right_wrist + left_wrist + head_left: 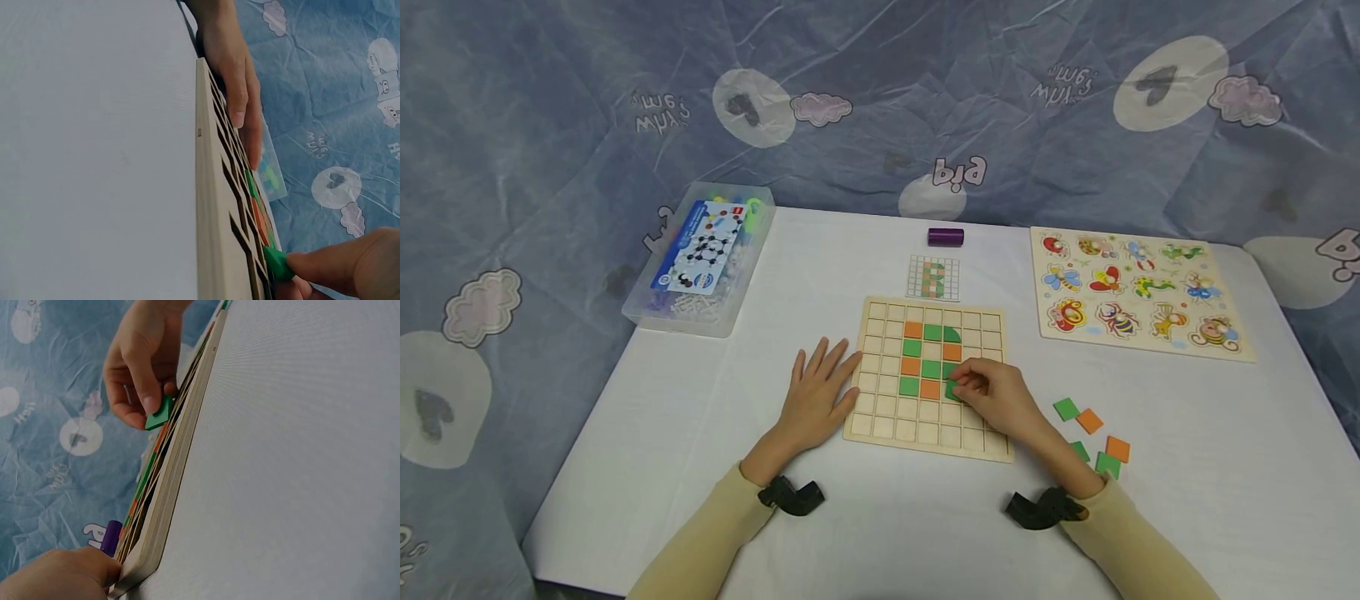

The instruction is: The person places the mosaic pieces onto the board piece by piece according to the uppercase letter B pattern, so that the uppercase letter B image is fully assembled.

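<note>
A wooden grid board point(880, 404) lies on the white table, with orange and green tiles set in several of its cells. My right hand point(1000, 396) is over the right half of the board and pinches a green tile point(160, 415) between thumb and fingers. In the right wrist view that green tile point(278, 264) is tilted at the grid. My left hand point(815, 398) rests at the board's left edge, fingers spread and fingertips touching it. Behind the board lies a small pattern card point(933, 277) showing a similar coloured grid.
Loose green and orange tiles point(1089, 421) lie beside the right forearm. A purple cylinder point(945, 237) is behind the card. An insect picture board point(1142, 292) lies at the back right. At the back left stands a clear plastic box point(700, 258) with a blue label.
</note>
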`<state>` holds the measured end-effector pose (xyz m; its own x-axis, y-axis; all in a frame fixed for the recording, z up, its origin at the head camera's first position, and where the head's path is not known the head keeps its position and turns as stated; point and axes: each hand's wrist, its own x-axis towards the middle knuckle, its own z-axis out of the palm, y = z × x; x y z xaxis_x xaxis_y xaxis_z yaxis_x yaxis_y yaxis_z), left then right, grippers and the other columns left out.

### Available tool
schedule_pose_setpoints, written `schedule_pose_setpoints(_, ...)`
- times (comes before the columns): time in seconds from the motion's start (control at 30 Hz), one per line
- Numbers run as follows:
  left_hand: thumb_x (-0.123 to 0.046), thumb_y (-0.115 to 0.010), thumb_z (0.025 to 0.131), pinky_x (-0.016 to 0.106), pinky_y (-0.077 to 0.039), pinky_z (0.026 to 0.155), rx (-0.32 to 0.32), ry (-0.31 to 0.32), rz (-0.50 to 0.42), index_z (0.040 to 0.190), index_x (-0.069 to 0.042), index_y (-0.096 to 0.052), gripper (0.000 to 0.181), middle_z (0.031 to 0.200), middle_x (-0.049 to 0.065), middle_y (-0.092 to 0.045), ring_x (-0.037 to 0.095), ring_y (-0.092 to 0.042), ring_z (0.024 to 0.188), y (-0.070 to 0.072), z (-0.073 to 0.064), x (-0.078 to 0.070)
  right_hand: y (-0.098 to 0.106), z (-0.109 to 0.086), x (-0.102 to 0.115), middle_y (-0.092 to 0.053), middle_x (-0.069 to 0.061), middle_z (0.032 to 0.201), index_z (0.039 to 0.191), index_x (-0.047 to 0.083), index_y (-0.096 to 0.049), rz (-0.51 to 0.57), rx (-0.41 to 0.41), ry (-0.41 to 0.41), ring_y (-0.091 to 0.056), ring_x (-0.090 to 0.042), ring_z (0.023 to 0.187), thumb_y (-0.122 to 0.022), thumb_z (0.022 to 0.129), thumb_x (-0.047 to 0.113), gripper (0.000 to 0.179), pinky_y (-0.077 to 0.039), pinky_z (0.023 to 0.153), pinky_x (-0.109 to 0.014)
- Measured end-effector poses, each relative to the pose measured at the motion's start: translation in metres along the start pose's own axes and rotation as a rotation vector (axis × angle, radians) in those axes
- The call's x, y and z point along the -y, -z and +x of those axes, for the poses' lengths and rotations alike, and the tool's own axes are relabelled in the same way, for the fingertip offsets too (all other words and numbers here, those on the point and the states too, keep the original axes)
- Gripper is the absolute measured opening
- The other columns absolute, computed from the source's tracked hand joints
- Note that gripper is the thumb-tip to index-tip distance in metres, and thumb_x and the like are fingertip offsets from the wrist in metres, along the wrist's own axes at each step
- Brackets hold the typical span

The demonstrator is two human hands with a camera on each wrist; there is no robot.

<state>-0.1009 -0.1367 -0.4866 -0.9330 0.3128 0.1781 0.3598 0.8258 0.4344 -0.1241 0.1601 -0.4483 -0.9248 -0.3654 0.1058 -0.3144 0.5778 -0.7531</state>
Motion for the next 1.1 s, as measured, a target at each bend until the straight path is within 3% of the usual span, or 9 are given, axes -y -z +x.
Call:
schedule_pose_setpoints(0.23,-0.033,-0.049,0.100,0.063,-0.006,0.117,0.005,0.004,0.009,0.148,-0.016,-0.044,0.052,0.157,0.013,-0.034,0.038,-0.017,0.150,-0.002,-0.001,0.002,-0.010,0.000,0.000,-0.065,-0.001,0.077,0.086,0.005,-0.074,-0.119,-0.063,0.084,-0.057,-0.007,0.066,-0.077,0.081,0.001,0.007,-0.047,0.059,-0.020)
schedule_pose_setpoints(0.57,-0.033,-0.049,0.100,0.063,-0.006,0.117,0.002,0.001,0.011,0.148,-0.016,-0.044,0.052,0.157,0.013,-0.034,0.038,-0.017,0.150,-0.004,0.000,0.003,-0.010,0.000,0.004,-0.064,-0.001,0.078,0.087,0.005,-0.075,-0.151,-0.057,0.061,-0.056,-0.006,0.066,-0.076,0.083,0.004,0.005,-0.047,0.058,-0.020)
schedule_pose_setpoints(0.87,-0.033,-0.049,0.100,0.063,-0.007,0.117,-0.001,-0.002,0.015,0.148,-0.016,-0.045,0.051,0.157,0.013,-0.035,0.038,-0.018,0.150,-0.004,-0.001,0.003,0.009,-0.008,0.012,-0.062,0.003,0.080,0.094,0.008,-0.075,-0.129,-0.073,0.128,-0.055,-0.009,0.070,-0.078,0.081,0.005,0.014,-0.044,0.060,-0.020)
schedule_pose_setpoints(1.1,-0.033,-0.048,0.100,0.063,-0.007,0.117,-0.003,-0.003,0.013,0.148,-0.016,-0.045,0.051,0.157,0.012,-0.035,0.038,-0.018,0.150,-0.004,0.000,0.003,0.030,-0.027,0.010,-0.064,-0.003,0.085,0.104,0.007,-0.072,-0.138,-0.065,0.145,-0.054,-0.014,0.073,-0.081,0.078,0.006,0.027,-0.047,0.061,-0.025)
